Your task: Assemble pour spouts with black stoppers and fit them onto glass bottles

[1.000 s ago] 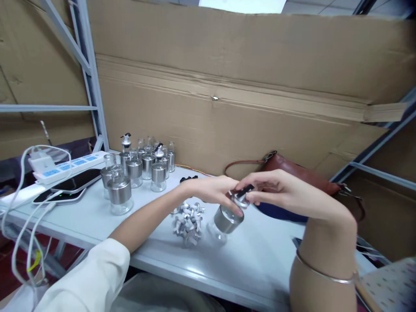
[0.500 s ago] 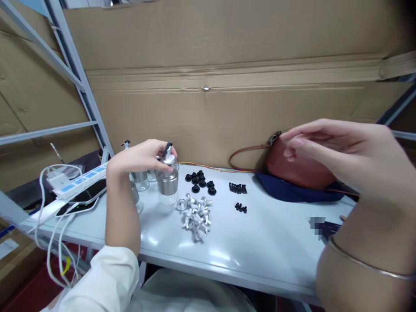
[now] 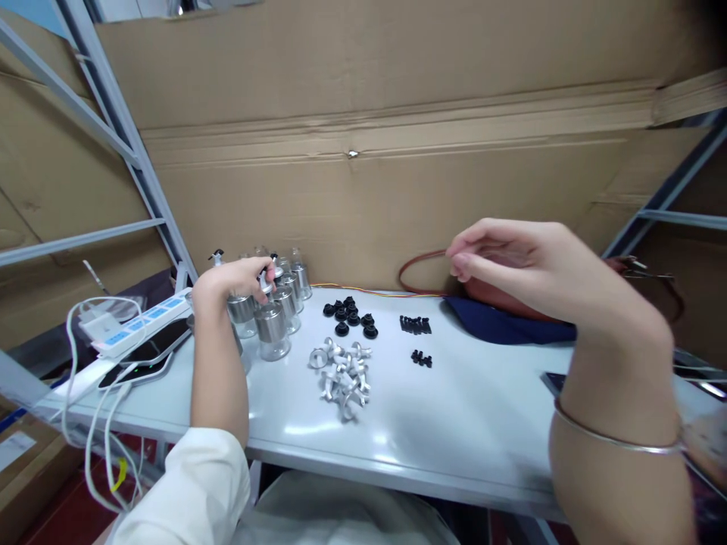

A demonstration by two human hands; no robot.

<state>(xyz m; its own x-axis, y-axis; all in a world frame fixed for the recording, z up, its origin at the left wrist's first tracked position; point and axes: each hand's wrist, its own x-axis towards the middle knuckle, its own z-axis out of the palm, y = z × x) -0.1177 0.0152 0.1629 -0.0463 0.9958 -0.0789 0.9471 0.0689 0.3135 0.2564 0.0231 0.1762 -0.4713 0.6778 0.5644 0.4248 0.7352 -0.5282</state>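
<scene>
My left hand is closed round the top of a glass dispenser bottle with a steel sleeve and a black-and-white pump top. The bottle stands upright at the front of a group of similar sleeved bottles. My right hand is raised above the right half of the table, thumb and fingertips pinched together, with nothing visible in them. Between the hands lie black round caps, a heap of silver-white plastic fittings, small black tubes and small black pieces.
A power strip with white cables and a phone lie on the left. A brown bag on dark blue cloth sits back right, partly hidden by my right hand. Cardboard walls the table's rear.
My left hand has shifted left with the bottle, bringing it beside the other bottles. My right hand has moved left, from in front of the bag towards the middle of the table.
</scene>
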